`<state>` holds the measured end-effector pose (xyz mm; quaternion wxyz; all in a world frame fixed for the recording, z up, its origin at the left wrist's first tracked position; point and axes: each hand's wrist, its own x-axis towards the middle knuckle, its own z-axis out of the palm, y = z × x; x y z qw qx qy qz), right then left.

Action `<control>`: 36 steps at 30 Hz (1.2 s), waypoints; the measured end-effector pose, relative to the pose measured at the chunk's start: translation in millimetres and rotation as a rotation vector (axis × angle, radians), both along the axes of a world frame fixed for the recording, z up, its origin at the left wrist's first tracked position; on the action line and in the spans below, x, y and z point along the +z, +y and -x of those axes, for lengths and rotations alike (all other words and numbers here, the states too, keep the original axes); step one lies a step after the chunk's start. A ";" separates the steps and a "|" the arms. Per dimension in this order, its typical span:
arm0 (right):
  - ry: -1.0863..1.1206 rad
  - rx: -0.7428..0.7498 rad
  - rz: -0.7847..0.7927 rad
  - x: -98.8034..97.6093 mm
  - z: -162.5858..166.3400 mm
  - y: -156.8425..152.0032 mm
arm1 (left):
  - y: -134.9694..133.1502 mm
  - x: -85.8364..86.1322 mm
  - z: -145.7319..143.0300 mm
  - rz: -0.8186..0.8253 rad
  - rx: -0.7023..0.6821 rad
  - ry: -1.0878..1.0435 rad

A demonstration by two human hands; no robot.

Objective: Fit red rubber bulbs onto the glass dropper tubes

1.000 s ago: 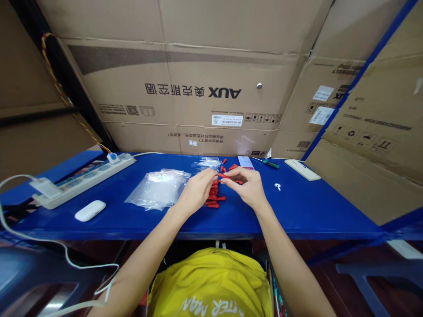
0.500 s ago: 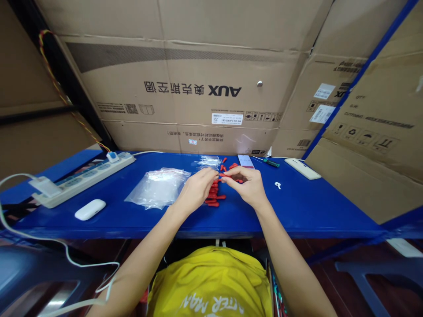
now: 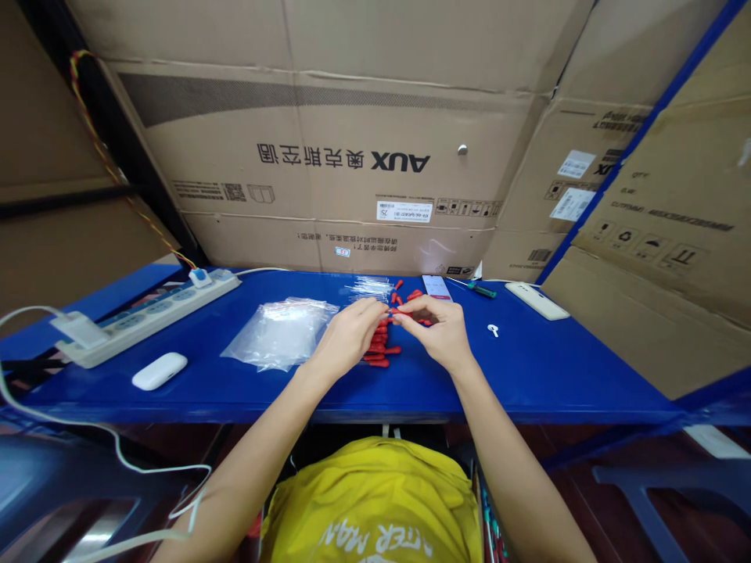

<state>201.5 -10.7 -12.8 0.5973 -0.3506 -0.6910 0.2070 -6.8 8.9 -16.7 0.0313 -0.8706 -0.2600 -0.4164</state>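
Note:
In the middle of the blue table, my left hand (image 3: 352,332) and my right hand (image 3: 439,324) meet fingertip to fingertip. My right thumb and forefinger pinch a red handle (image 3: 397,311), shaped like a small screwdriver handle. The left fingers are closed close against its left end; what they hold is hidden. Below and between the hands lies a pile of red handles (image 3: 379,348), partly covered by my left hand. More loose red handles (image 3: 415,295) are scattered just beyond my fingers. Several thin metal rods (image 3: 371,287) lie in a bunch behind my left hand.
Clear plastic bags (image 3: 278,336) lie left of my hands. A phone (image 3: 436,288), a green-handled screwdriver (image 3: 479,289), a white earbud (image 3: 493,330) and a white flat device (image 3: 537,300) are to the right. A power strip (image 3: 158,313) and white case (image 3: 159,371) sit left. Cardboard (image 3: 352,117) walls the back.
Both hands keep nearly the same place and pinch, with the red handle still between the right fingers. The view has shifted very slightly.

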 end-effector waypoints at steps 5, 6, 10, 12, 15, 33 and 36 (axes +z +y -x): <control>-0.005 -0.012 -0.025 -0.9 2.6 -1.4 | -1.1 1.0 0.1 0.011 0.016 0.017; -0.002 -0.010 -0.027 -1.2 3.1 -1.4 | -1.8 1.3 -0.2 0.021 0.020 0.025; 0.033 0.008 0.017 -1.4 4.5 -0.7 | -4.2 1.8 -3.0 0.052 0.028 0.018; 0.051 0.030 0.057 -1.1 4.6 -0.3 | -4.6 1.8 -4.3 0.044 0.029 -0.003; 0.043 0.051 0.093 -0.3 3.9 -0.3 | -4.4 1.8 -4.5 0.009 0.040 0.005; 0.068 0.192 0.297 8.2 -14.5 2.2 | -3.5 0.9 -2.4 0.022 0.192 0.108; 0.085 0.201 0.294 8.7 -14.0 2.1 | -3.9 0.1 -0.8 0.106 0.183 0.153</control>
